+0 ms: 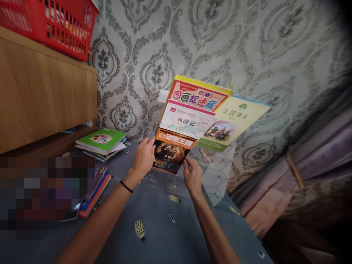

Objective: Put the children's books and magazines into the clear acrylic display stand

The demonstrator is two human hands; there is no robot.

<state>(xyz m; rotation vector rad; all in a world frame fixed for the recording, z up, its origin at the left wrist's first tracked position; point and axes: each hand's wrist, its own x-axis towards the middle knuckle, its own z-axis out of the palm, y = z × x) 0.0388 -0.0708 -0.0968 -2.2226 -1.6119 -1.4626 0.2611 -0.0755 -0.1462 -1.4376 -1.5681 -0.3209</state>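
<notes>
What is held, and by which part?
The orange-and-black rectangular lion-cover book, by its side edges: left hand on the left, right hand on the lower right.

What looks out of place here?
The green book tops a messy pile: lower books jut out unevenly. The lion book looks undamaged. No spill shows, though pixelation hides part of the left.
</notes>
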